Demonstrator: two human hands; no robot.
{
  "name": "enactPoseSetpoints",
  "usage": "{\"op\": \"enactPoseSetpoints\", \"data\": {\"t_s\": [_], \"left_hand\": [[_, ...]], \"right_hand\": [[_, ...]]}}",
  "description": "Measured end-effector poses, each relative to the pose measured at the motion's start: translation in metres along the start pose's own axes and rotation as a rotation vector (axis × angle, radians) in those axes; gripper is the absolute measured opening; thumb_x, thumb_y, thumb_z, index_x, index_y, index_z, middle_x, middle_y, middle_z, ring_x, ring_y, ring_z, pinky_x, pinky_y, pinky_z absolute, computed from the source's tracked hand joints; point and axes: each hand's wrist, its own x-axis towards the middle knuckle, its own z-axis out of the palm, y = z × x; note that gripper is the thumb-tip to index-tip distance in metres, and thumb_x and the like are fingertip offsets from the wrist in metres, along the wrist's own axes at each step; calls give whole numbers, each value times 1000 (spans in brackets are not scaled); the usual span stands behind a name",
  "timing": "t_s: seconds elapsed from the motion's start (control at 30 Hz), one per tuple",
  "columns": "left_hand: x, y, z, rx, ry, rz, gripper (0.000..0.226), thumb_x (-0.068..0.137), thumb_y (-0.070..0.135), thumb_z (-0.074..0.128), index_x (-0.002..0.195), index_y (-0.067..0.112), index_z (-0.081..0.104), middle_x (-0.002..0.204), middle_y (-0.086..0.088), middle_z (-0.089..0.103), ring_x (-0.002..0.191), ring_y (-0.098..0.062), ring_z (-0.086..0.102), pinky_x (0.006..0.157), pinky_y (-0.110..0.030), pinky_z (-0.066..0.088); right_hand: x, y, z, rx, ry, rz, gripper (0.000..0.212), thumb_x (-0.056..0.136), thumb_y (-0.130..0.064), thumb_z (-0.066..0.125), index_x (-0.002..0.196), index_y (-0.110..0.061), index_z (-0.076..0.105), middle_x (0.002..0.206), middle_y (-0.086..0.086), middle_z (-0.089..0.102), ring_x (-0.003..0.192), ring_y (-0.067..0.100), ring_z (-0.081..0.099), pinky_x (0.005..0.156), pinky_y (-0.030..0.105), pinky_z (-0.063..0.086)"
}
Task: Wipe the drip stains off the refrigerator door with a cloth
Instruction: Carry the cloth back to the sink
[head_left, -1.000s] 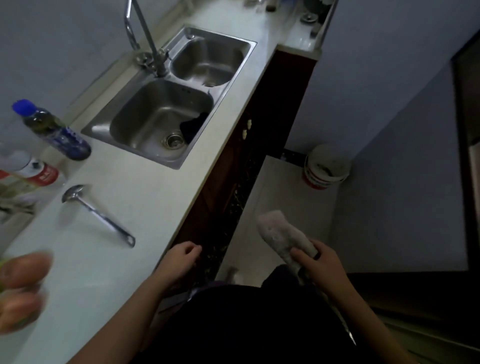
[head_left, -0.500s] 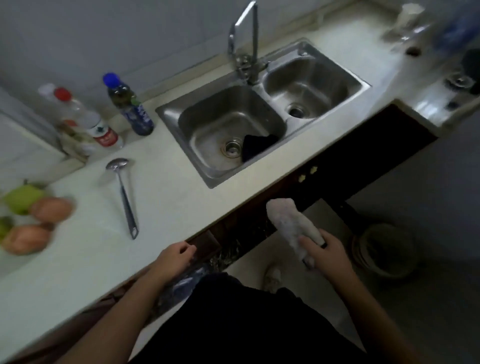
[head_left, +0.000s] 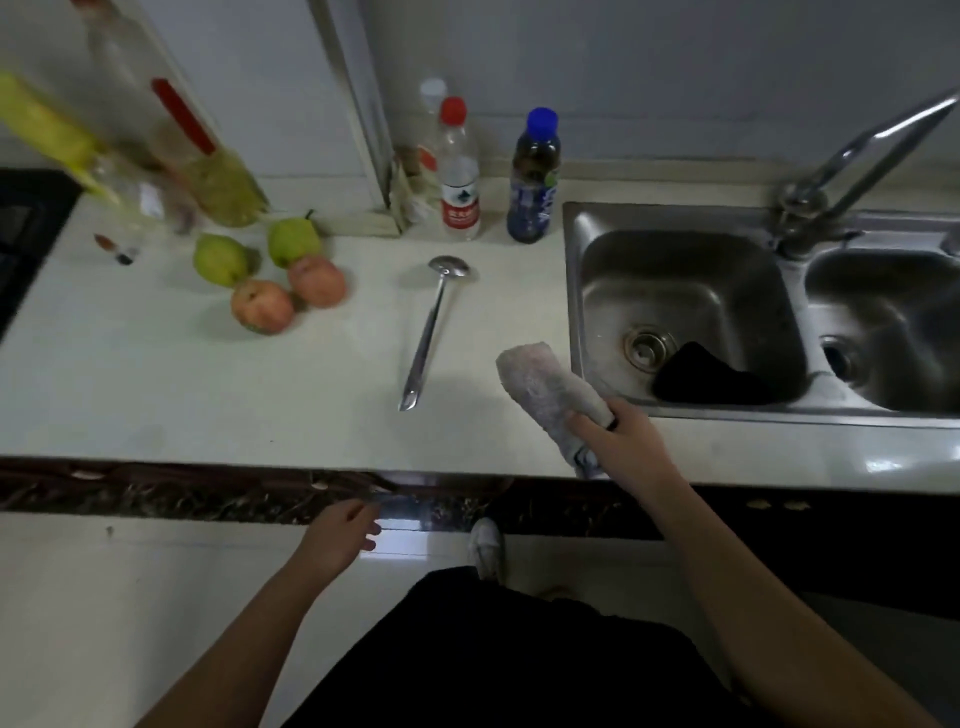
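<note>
The right hand (head_left: 621, 441) holds a rolled cloth (head_left: 545, 387) over the bench (head_left: 208, 405). The left hand (head_left: 340, 538) hangs loose, holding nothing.

a home kitchen: steel double sink (head_left: 680, 306), tap (head_left: 852, 156), fruit (head_left: 262, 306) on counter (head_left: 208, 395).

Pale pinkish cloth (head_left: 545, 387), black rag (head_left: 709, 376), blue-capped bottle (head_left: 535, 176)

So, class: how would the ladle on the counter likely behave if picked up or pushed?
The ladle looks like bare metal, so it is probably stiff and a bit slippery. Its rounded bowl end may rock or pivot if pushed. The counter looks smooth, so it would likely slide easily.
</note>
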Motion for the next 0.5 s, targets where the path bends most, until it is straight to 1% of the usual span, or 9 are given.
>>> {"op": "enactPoseSetpoints", "data": {"t_s": [0.07, 0.13, 0.23, 0.27, 0.3, 0.33, 0.37, 0.43, 0.5], "left_hand": [[4, 7, -4, -29, 7, -16, 22, 103, 18, 55, 92, 3, 67, 90, -19, 69, 68, -21, 60, 44, -10, 42], [10, 11, -8, -29, 7, -15, 22, 103, 16, 55, 91, 3, 67, 88, -16, 68, 70, -20, 61, 43, -8, 40], [19, 19, -15, -8, -7, 20, 23, 103, 18, 54, 91, 5, 69, 90, -15, 71, 76, -21, 65, 50, -9, 45], [23, 21, -19, -10, -15, 30, 22, 102, 21, 56, 91, 7, 70, 91, -13, 72, 79, -22, 67, 56, -12, 50], [29, 21, -22, -13, -23, 40, 24, 99, 26, 58, 91, 9, 72, 90, -12, 73, 81, -22, 68, 65, -20, 56], [32, 21, -26, -6, -29, 46, 28, 96, 33, 59, 91, 9, 73, 89, -11, 74, 81, -22, 69, 75, -30, 60], [35, 21, -30, 1, -37, 48, 35, 91, 41, 58, 92, 10, 74, 87, -9, 74, 80, -20, 70, 81, -37, 59], [36, 21, -35, 21, -49, 48, 49, 84, 54, 53, 96, 12, 75, 87, -7, 74, 80, -20, 72, 84, -40, 59], [35, 21, -36, 27, -53, 57, 50, 85, 55, 51, 98, 13, 74, 89, -8, 73, 84, -23, 72, 86, -42, 58]], "right_hand": [[27, -19, 12, -51, -22, -42, 16, 91, -33, 70, 98, -20, 66, 84, 2, 69, 80, 21, 66, 67, 34, 50], [55, -40, 22, -115, -15, -97, 18, 91, -34, 69, 100, -18, 65, 86, 3, 69, 81, 22, 67, 64, 35, 51], [96, -68, 35, -206, 7, -158, 27, 94, -40, 64, 111, -19, 62, 97, 3, 66, 83, 19, 66, 62, 31, 52], [112, -74, 40, -224, 26, -174, 30, 95, -41, 63, 116, -19, 61, 104, 4, 64, 88, 19, 65, 65, 29, 49], [127, -79, 46, -246, 60, -194, 33, 95, -40, 64, 120, -18, 61, 111, 5, 62, 95, 21, 64, 71, 28, 46], [142, -83, 52, -265, 99, -212, 36, 94, -39, 65, 124, -18, 61, 118, 6, 60, 102, 23, 62, 77, 29, 45], [157, -86, 58, -283, 129, -230, 39, 94, -37, 66, 127, -18, 60, 123, 8, 58, 108, 26, 60, 82, 32, 46], [181, -86, 68, -347, 117, -251, 46, 93, -33, 66, 135, -19, 55, 132, 11, 54, 117, 30, 55, 95, 39, 49], [197, -79, 71, -513, 26, -264, 56, 95, -33, 65, 145, -21, 45, 138, 12, 49, 125, 30, 49, 105, 43, 46]]}}
